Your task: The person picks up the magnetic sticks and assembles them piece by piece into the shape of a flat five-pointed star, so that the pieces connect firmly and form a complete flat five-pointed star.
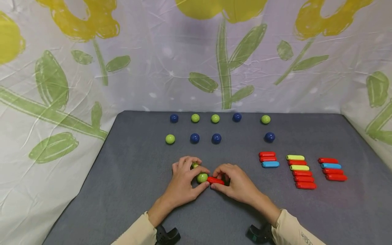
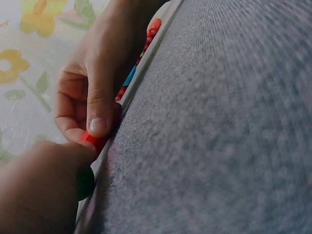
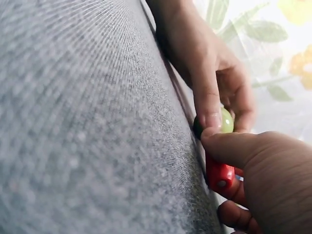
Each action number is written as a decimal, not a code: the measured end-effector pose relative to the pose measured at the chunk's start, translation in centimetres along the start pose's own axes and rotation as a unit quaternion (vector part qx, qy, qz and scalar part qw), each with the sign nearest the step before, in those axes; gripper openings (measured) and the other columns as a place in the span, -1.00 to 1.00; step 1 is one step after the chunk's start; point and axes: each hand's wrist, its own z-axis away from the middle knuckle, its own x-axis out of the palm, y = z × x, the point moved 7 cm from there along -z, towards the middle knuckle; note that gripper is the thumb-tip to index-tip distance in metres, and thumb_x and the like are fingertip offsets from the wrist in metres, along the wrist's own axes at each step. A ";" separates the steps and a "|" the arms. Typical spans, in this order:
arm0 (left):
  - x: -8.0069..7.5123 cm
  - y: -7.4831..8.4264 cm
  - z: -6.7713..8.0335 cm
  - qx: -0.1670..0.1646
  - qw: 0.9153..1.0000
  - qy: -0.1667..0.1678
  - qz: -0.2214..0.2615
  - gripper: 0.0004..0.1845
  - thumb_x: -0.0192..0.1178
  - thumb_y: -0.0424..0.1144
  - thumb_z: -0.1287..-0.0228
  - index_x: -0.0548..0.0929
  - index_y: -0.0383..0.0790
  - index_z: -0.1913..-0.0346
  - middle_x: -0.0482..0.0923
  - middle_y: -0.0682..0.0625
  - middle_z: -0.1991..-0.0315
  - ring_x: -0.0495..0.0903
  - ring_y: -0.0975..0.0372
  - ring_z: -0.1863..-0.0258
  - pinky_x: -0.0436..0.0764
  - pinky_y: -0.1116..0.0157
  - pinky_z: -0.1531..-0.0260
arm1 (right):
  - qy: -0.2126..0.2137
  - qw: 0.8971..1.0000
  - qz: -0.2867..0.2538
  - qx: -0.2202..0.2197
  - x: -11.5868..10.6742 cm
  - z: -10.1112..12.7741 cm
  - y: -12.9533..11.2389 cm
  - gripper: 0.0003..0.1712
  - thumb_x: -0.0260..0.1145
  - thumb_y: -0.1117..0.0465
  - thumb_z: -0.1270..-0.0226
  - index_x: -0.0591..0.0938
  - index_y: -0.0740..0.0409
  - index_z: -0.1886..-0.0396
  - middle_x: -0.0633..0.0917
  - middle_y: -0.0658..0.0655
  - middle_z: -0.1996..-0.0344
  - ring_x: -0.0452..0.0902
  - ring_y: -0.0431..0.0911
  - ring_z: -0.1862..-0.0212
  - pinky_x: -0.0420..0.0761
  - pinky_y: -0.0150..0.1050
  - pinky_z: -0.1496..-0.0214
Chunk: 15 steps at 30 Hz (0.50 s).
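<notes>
Cream sleeves (image 1: 137, 232) reach in nearest our view. Over the grey worktop (image 1: 122, 204), our left grip (image 1: 185, 178) pinches a green ball (image 1: 202, 178), another green piece (image 1: 194, 165) showing partly behind its fingers; our right grip (image 1: 237, 183) pinches a red stick (image 1: 216, 180), its left end meeting the ball. We see loose balls (image 1: 216, 139) beyond, blue and green, and short sticks (image 1: 303, 179) lying to the right.
</notes>
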 end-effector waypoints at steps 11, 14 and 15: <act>0.2 0.5 0.1 0.042 0.997 -0.023 -0.060 -0.79 0.41 0.05 -0.25 0.74 0.22 0.07 0.58 0.15 0.00 0.37 0.09 -0.25 0.18 -0.08 -0.13 | 0.033 0.986 -0.156 0.050 -0.7 -1.0 2.4 -0.84 0.48 0.17 -0.30 0.69 0.04 0.17 0.69 -0.01 0.34 0.55 -0.24 0.35 0.56 -0.35 0.32; 0.4 0.5 0.1 0.043 0.996 -0.030 -0.065 -0.74 0.42 0.16 -0.20 0.72 0.24 0.10 0.57 0.18 0.02 0.37 0.12 -0.22 0.18 -0.07 -0.13 | 0.083 0.979 -0.172 0.073 -1.5 -1.9 3.9 -0.83 0.46 0.22 -0.32 0.70 0.14 0.14 0.71 0.09 0.32 0.57 -0.20 0.32 0.54 -0.38 0.32; 0.4 0.6 0.2 0.046 0.996 -0.032 -0.063 -0.73 0.42 0.17 -0.19 0.73 0.24 0.09 0.58 0.18 0.02 0.37 0.12 -0.21 0.18 -0.08 -0.13 | 0.100 0.977 -0.170 0.081 -1.8 -2.3 4.3 -0.82 0.46 0.23 -0.32 0.70 0.15 0.12 0.70 0.11 0.30 0.56 -0.18 0.30 0.52 -0.38 0.31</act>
